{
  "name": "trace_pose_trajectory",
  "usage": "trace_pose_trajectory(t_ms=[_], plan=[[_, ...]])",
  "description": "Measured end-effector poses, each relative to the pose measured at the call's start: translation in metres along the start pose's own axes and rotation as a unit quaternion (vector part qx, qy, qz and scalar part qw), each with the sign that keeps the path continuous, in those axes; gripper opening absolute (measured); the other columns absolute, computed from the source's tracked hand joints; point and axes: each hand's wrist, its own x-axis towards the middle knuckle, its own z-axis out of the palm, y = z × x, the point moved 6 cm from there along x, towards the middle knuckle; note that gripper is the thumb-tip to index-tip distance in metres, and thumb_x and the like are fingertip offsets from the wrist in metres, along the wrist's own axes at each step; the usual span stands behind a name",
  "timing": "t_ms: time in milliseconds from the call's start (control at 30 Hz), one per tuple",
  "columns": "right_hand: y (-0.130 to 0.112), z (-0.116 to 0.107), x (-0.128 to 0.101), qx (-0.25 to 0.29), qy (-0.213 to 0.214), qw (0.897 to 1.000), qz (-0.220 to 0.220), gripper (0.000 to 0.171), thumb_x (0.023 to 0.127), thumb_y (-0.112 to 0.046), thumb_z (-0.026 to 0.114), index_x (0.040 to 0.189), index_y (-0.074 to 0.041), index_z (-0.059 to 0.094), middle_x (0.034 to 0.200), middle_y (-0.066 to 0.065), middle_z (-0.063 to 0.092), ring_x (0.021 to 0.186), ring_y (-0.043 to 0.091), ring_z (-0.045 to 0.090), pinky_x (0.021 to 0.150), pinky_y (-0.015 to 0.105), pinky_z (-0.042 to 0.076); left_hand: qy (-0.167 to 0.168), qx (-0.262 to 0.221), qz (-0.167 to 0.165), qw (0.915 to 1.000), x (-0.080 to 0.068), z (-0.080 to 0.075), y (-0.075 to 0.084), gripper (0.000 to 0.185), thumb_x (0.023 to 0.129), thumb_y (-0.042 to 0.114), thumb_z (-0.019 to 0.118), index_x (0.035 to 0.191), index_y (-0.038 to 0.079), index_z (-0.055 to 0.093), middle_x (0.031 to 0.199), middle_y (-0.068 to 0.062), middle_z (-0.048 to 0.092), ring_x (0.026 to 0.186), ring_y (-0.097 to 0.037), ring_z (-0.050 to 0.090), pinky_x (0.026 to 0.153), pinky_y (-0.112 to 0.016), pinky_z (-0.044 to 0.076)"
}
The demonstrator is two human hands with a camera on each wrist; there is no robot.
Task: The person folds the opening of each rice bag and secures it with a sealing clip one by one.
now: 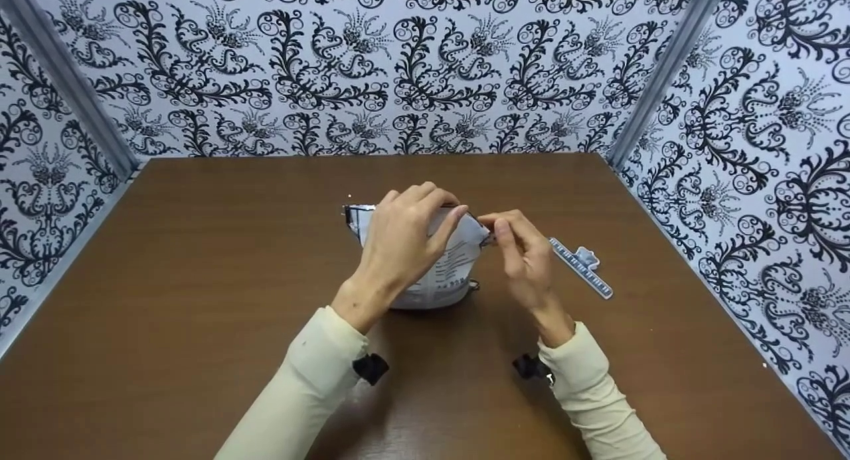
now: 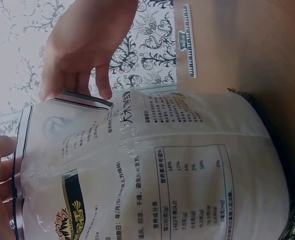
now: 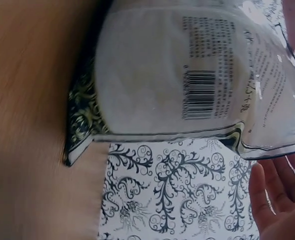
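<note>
Fingers of the left hand (image 1: pixel 405 237) curl over the top of a white pouch (image 1: pixel 446 274), gripping its folded upper edge from the near side. Those of the right hand (image 1: pixel 524 254) are drawn together at the pouch's right top corner, thumb and forefinger pinching the edge there. From the left wrist, the right hand's fingers (image 2: pixel 103 82) show bent down onto the dark-trimmed top seam, and the pouch (image 2: pixel 187 170) fills most of that view with printed text and a nutrition table. From the right wrist, the pouch (image 3: pixel 187 75) shows its barcode and a black-and-gold patterned bottom gusset, with the right hand's fingers (image 3: pixel 280 192) seen only partly at the lower corner.

The pouch stands upright at the middle of the brown tabletop (image 1: pixel 199 281), its base resting on the wood. A pale blue bag clip (image 1: pixel 582 266) lies flat on the tabletop just to the right of the right hand, apart from the pouch. Wallpaper (image 1: pixel 425 62) with black scrolls on white encloses the tabletop on three sides.
</note>
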Motion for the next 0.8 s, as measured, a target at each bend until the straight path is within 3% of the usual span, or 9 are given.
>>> trace_pose_trajectory(t_ms=[267,567,800], plan=[[-0.0010,0.0011,0.0028,0.021,0.000,0.999,0.031,0.017,0.100,0.000,0.062,0.107,0.001,0.077,0.100,0.022,0.069,0.084,0.016,0.066,0.076,0.019,0.055,-0.002,0.000,0.000,1.0000,0.0004,0.0024,0.0001,0.024,0.104,0.033,0.063,0.102,0.014,0.078,0.097,0.001,0.077,0.089,-0.017,0.072,0.073,-0.032,0.049],[-0.0021,0.0063,0.0086,0.039,-0.005,0.999,0.035,0.016,0.098,0.000,0.066,0.109,0.000,0.078,0.101,0.011,0.071,0.091,0.015,0.068,0.082,0.023,0.058,-0.002,-0.005,-0.006,1.0000,0.0004,0.0025,-0.0011,0.023,0.104,0.031,0.063,0.102,0.014,0.078,0.097,0.001,0.077,0.088,-0.017,0.071,0.073,-0.032,0.048],[-0.0022,0.0095,0.0096,0.025,-0.006,0.999,0.036,0.016,0.097,-0.002,0.069,0.109,-0.003,0.079,0.101,0.007,0.070,0.092,0.013,0.067,0.085,0.024,0.057,-0.007,0.000,-0.009,0.9999,-0.0007,0.0028,-0.0009,0.022,0.103,0.030,0.063,0.102,0.014,0.078,0.098,0.000,0.076,0.089,-0.018,0.072,0.075,-0.033,0.048]])
